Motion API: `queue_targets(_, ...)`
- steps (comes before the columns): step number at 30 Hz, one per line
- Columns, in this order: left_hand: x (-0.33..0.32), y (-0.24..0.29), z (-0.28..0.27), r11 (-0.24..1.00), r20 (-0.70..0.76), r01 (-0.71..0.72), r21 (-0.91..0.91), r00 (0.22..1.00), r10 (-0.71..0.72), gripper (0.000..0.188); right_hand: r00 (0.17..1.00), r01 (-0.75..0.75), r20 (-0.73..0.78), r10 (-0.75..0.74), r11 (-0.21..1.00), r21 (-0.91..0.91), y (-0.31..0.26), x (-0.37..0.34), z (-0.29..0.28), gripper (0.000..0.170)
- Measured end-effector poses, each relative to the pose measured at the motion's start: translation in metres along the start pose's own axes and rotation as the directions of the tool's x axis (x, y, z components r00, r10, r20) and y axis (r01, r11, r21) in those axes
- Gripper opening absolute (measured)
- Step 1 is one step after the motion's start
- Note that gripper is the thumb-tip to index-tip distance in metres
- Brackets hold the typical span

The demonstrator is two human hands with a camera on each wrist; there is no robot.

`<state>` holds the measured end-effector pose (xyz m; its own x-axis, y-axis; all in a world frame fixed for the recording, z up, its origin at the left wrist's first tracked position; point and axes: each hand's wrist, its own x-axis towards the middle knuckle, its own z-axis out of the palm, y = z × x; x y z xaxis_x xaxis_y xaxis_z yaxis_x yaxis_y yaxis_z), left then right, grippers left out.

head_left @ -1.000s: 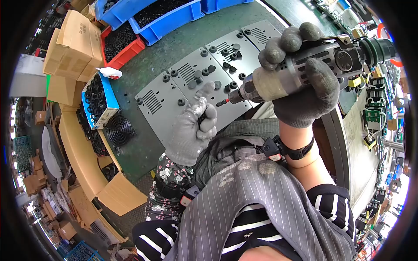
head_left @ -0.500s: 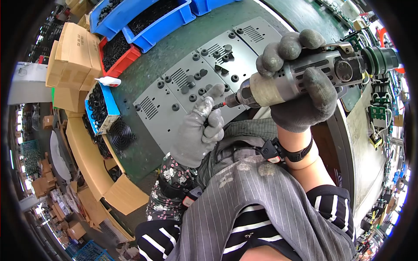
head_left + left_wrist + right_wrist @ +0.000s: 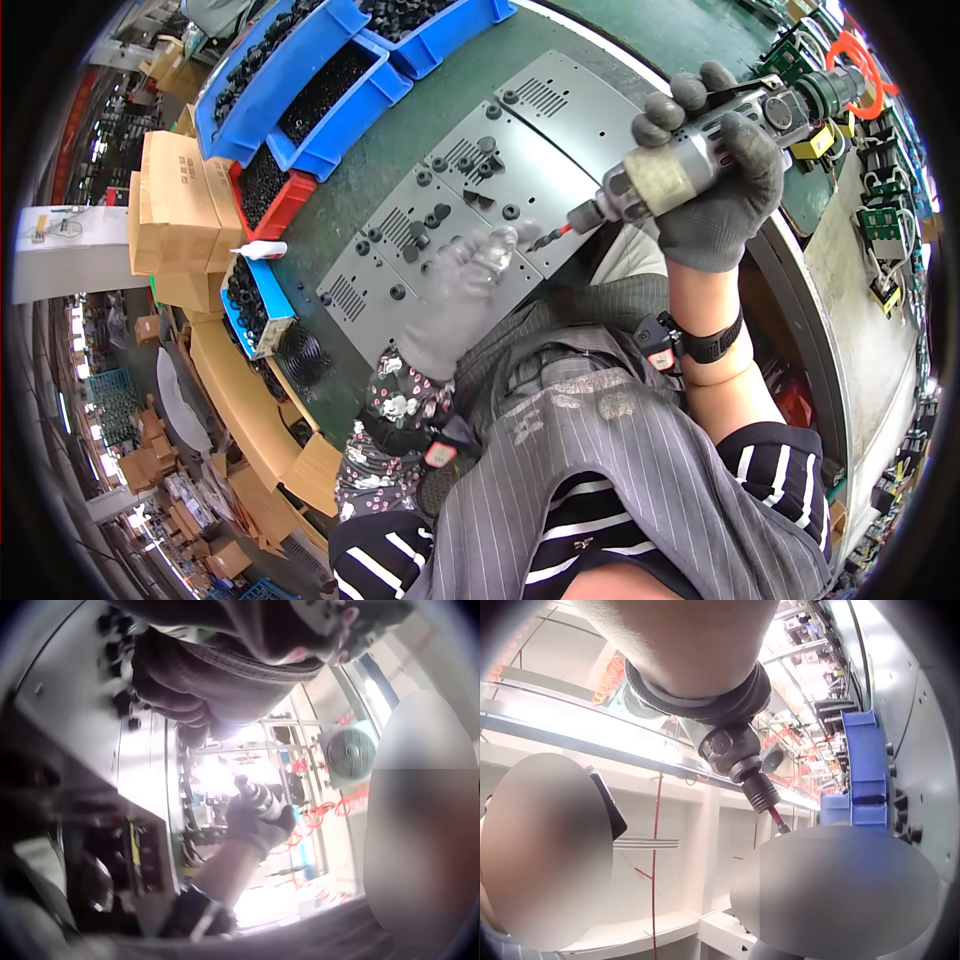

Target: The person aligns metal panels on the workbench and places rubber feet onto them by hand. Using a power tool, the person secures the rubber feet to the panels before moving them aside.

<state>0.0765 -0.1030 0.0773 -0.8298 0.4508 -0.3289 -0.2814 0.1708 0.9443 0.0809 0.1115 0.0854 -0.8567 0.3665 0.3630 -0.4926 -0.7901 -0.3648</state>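
Note:
My gloved right hand [image 3: 715, 220] grips a power screwdriver [image 3: 660, 180] around its body, with the bit [image 3: 548, 240] pointing left and down. The bit's tip stands close beside the fingers of my gloved left hand [image 3: 450, 305], over the grey slotted metal panels [image 3: 570, 150]. Motion blurs the left hand, and I cannot tell whether it pinches anything. In the right wrist view the driver's chuck [image 3: 761, 791] and red bit collar show. Several black rubber feet [image 3: 511, 212] stand or lie loose on the panels.
Blue bins [image 3: 345, 120] and a red bin [image 3: 295, 195] of small black parts stand at the back left. Near them are a white bottle [image 3: 262, 250], a blue box [image 3: 275, 305] of black parts and cardboard boxes [image 3: 180, 200]. Circuit boards [image 3: 883, 225] line the right side.
The head view has shifted, so the bins and panels appear moved. Half a second ago the bit met the left fingertips; now the driver is slightly farther right and the left fingers have moved.

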Motion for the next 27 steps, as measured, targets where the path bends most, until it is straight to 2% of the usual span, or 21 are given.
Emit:
queue_targets(1,0.011,0.000,-0.005,1.000,0.003,-0.003,0.009,1.000,0.003,0.035,0.999,0.037,-0.020,-0.038,0.999,-0.035,-0.004,0.003,-0.005,0.050)
queue_targets(2,0.024,-0.003,-0.014,0.919,-0.090,-0.161,0.361,0.974,0.206,0.032,0.999,0.041,0.016,-0.041,0.999,-0.008,-0.007,0.007,-0.012,0.043)
queue_targets(3,0.035,-0.003,-0.022,0.696,-0.102,-0.247,0.674,0.902,0.419,0.029,0.998,0.041,0.051,-0.042,0.999,0.019,-0.010,0.009,-0.017,0.037)
queue_targets(4,0.048,0.001,-0.028,0.692,-0.099,-0.250,0.677,0.901,0.422,0.029,0.998,0.047,0.052,-0.048,0.999,0.023,-0.011,0.010,-0.019,0.037)
queue_targets(6,0.074,0.013,-0.039,0.423,-0.059,-0.156,0.893,0.889,0.453,0.023,0.998,0.045,0.050,-0.045,0.999,0.005,-0.014,0.012,-0.020,0.037)
queue_targets(7,0.084,0.020,-0.040,0.416,-0.054,-0.161,0.895,0.887,0.459,0.023,0.997,0.053,0.054,-0.053,0.999,0.008,-0.014,0.013,-0.019,0.037)
queue_targets(9,0.100,0.034,-0.040,0.276,0.023,-0.097,0.956,0.966,0.258,0.019,0.999,0.047,0.000,-0.047,0.998,-0.041,-0.015,0.012,-0.018,0.038)
queue_targets(10,0.107,0.039,-0.039,0.235,0.052,-0.102,0.967,0.976,0.213,0.020,0.998,0.052,-0.021,-0.053,0.996,-0.070,-0.015,0.012,-0.018,0.039)
queue_targets(13,0.124,0.038,-0.040,0.283,0.056,-0.100,0.954,0.985,0.160,0.022,0.999,0.053,0.004,-0.053,0.995,-0.088,-0.018,0.015,-0.024,0.039)
queue_targets(14,0.131,0.036,-0.042,0.376,0.021,-0.072,0.924,0.990,0.137,0.025,0.999,0.042,-0.018,-0.043,0.995,-0.087,-0.019,0.016,-0.023,0.039)
queue_targets(19,0.154,0.036,-0.049,0.272,-0.090,0.014,0.962,0.958,0.271,0.025,0.999,0.027,-0.043,-0.031,0.996,-0.090,-0.020,0.028,-0.028,0.037)
queue_targets(21,0.152,0.041,-0.050,0.535,-0.187,0.104,0.839,0.977,0.104,0.028,0.998,0.029,-0.049,-0.034,0.994,-0.104,-0.020,0.035,-0.028,0.036)
queue_targets(22,0.152,0.037,-0.052,0.586,-0.155,0.058,0.808,0.981,0.117,0.031,0.999,0.040,-0.027,-0.043,0.991,-0.125,-0.021,0.040,-0.030,0.036)
queue_targets(23,0.151,0.035,-0.051,0.586,-0.154,0.059,0.808,0.982,0.113,0.031,0.999,0.050,-0.007,-0.051,0.988,-0.146,-0.022,0.045,-0.032,0.035)
queue_targets(25,0.147,0.037,-0.045,0.329,-0.048,-0.019,0.944,0.979,0.196,0.034,0.996,0.063,-0.053,-0.075,0.977,-0.204,-0.021,0.056,-0.029,0.032)
queue_targets(27,0.152,0.041,-0.040,0.349,-0.066,-0.004,0.937,0.980,0.190,0.034,0.998,0.058,-0.016,-0.062,0.978,-0.198,-0.022,0.071,-0.041,0.042)
